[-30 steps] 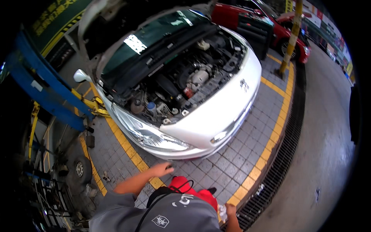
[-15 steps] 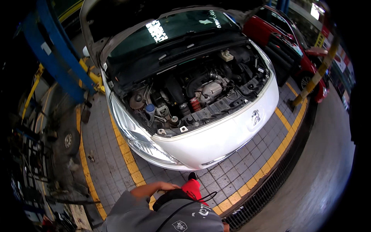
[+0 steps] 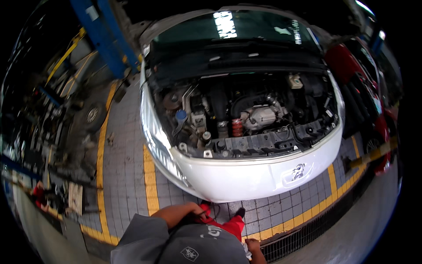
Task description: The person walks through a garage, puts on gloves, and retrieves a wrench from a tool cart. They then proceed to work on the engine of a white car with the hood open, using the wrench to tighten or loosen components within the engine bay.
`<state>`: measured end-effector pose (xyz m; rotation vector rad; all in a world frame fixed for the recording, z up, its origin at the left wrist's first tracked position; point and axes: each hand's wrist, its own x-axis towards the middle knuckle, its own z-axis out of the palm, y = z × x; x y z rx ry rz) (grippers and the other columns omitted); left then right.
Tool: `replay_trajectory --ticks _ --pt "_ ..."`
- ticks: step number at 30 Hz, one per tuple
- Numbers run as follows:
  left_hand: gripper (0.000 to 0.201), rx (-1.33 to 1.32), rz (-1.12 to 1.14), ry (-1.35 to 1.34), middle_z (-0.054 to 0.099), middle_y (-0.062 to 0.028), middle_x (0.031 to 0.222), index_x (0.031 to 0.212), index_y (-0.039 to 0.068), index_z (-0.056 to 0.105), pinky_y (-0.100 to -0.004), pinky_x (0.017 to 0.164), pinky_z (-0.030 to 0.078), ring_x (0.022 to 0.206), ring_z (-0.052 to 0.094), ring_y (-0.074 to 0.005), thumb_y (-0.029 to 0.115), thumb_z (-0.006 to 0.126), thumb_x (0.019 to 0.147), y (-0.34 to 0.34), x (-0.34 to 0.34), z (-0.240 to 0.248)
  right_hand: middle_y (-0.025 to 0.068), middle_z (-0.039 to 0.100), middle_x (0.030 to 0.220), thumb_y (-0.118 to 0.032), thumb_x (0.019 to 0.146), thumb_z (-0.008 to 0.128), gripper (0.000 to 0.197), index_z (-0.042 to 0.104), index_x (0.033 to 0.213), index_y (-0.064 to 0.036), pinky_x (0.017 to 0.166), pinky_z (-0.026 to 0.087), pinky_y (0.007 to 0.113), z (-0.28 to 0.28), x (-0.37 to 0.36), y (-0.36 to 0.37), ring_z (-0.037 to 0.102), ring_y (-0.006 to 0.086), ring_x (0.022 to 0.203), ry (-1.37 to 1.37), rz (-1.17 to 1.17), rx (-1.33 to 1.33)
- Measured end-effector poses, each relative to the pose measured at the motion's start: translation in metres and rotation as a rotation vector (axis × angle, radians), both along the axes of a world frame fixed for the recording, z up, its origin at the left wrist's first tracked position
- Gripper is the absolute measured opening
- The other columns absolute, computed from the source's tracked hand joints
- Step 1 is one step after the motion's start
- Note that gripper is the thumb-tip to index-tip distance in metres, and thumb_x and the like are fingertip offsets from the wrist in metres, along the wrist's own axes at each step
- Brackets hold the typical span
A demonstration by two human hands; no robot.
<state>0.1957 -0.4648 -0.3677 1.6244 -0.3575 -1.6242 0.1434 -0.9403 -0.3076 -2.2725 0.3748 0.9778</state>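
A: Taking the person as the dial's centre and the car ahead as twelve, what lies leftmost?

B: A loose wheel (image 3: 92, 115) at between ten and eleven o'clock; then a blue post (image 3: 105, 39) at eleven.

A: And the left hand (image 3: 201, 211)?

B: At twelve, just in front of the grey shirt (image 3: 176, 246), beside red fabric. A second ago it reaches farther out; now it lies closer in to the body. Whether its fingers grasp anything, I cannot tell.

A: The white car (image 3: 237, 180)?

B: Straight ahead, twelve to one, its engine bay (image 3: 263, 141) uncovered. The view has turned, so the car's front, slanted before, now runs nearly level across it.

A: Rightward?

B: The right hand (image 3: 253, 244), at three, almost out of view half a second ago, shows again beside the red trousers (image 3: 235, 225). Its fingers appear curled round a white crumpled thing (image 3: 247, 252), partly hidden. Beyond, toward two, stands a red car (image 3: 347, 64).

A: What does the change amount to?

B: In my judgement, the person faces the engine bay more squarely, with neither hand touching it.
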Motion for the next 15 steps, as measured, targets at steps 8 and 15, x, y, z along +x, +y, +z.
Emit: replay_trajectory --ticks 8,15 --pt "0.054 0.08 0.673 0.401 0.061 -0.0072 0.138 0.136 0.01 0.062 -0.0344 0.105 0.04 0.123 0.052 -0.0169 0.044 0.061 0.093 -0.007 -0.171 0.126 0.0163 0.075 0.1 -0.035 0.082 0.069 0.03 0.078 0.096 -0.0099 0.085 0.056 0.04 -0.078 0.148 -0.035 0.072 0.0303 0.096 0.097 0.448 0.275" --pt "0.05 0.13 0.95 0.381 0.06 -0.0094 0.138 0.14 0.006 0.056 -0.034 0.107 0.038 0.126 0.053 -0.0195 0.03 0.057 0.096 -0.141 -0.288 0.164 0.0101 0.074 0.095 -0.029 0.084 0.058 0.022 0.075 0.091 -0.0167 0.078 0.056 0.045 -0.053 0.202 -0.007 0.071 0.0306 0.094 -0.099 1.681 0.092"
